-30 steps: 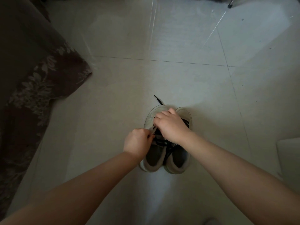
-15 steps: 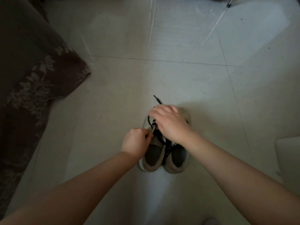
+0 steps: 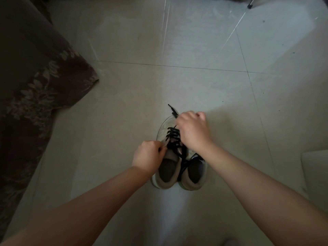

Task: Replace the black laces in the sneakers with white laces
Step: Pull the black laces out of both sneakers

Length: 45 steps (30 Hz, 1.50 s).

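Two pale grey sneakers stand side by side on the floor, toes pointing away from me. The left sneaker (image 3: 166,172) still has its black lace (image 3: 173,136) crossed through the eyelets. My right hand (image 3: 192,132) grips that lace near the toe, and the loose lace end (image 3: 171,109) sticks out beyond the fist. My left hand (image 3: 148,156) pinches the left sneaker's upper edge by the eyelets. The right sneaker (image 3: 194,174) is mostly hidden under my right wrist. I see no white laces.
A dark brown flower-patterned cloth (image 3: 35,82) hangs down on the left. Light floor tiles (image 3: 177,41) stretch ahead. A pale flat object (image 3: 316,167) lies at the right edge, and a thin metal leg (image 3: 251,3) shows at the top right.
My right hand has slid from the middle of the shoes toward the toe and lifted, drawing the black lace with it. The crossed lace rows are now uncovered. My left hand has stayed put.
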Available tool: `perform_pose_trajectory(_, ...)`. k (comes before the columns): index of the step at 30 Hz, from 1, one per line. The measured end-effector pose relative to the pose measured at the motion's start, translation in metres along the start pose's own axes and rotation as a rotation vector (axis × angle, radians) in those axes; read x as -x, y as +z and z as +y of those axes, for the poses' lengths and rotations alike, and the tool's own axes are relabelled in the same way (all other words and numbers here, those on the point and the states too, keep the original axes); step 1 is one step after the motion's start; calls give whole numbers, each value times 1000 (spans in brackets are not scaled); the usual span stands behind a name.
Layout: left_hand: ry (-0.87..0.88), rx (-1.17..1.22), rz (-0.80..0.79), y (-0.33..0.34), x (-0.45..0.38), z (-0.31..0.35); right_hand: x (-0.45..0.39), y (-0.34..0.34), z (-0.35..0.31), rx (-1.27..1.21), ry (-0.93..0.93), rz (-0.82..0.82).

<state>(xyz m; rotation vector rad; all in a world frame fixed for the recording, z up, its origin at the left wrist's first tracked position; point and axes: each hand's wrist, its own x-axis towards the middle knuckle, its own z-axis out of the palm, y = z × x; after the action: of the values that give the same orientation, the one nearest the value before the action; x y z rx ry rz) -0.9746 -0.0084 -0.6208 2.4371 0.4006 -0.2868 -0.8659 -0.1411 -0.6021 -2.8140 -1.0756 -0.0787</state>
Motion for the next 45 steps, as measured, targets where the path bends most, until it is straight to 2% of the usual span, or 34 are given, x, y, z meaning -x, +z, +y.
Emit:
perform_pose_trajectory(3, 16, -31, -8, 0, 1, 1, 1, -16, 21, -65, 319, 60)
perform_pose_trajectory(5, 21, -19, 1, 0, 1, 0, 2, -20, 30, -65, 449, -27)
perform_pose_trajectory(6, 21, -10, 5, 0, 2, 0, 4, -19, 30, -42, 443, -97)
perform_pose_trajectory(8, 23, -12, 7, 0, 3, 0, 9, -14, 21, -35, 313, -170)
perform_pose_trajectory(11, 44, -29, 13, 0, 2, 0, 14, -7, -3, -149, -32, -156)
perform_pose_trajectory(14, 45, -23, 17, 0, 1, 2, 11, -1, -20, -103, -267, -280)
perform_pose_trajectory(15, 39, -25, 11, 0, 1, 2, 8, -1, -23, -57, -302, -319)
perform_pose_trajectory(17, 32, -27, -6, 0, 1, 2, 4, 1, -23, -19, -335, -281)
perform_pose_trajectory(21, 27, -40, -14, 0, 0, 0, -1, 0, -20, 28, -323, -291)
perform_pose_trajectory(24, 25, -57, -11, -1, 2, 2, 5, 2, -21, 105, -297, -211)
perform_pose_trajectory(30, 24, -24, 11, -1, 4, -1, 7, -4, 19, 126, 83, 14)
perform_pose_trajectory(34, 39, -33, 10, -3, 5, 1, 13, -11, 35, 104, 236, 46)
perform_pose_trajectory(37, 40, -27, 16, -4, 6, 0, 6, -26, 55, 33, 498, 33)
perform_pose_trajectory(39, 37, -14, 21, -3, 6, 0, 3, -29, 64, -73, 599, 15)
perform_pose_trajectory(41, 23, -1, 21, -2, 5, 1, 4, -27, 52, -179, 535, -10)
perform_pose_trajectory(43, 16, 22, 28, -2, 5, 1, 10, -21, 31, -282, 313, -61)
perform_pose_trajectory(45, 25, 47, 49, -4, 6, 2, 16, -16, 10, -368, 99, -230)
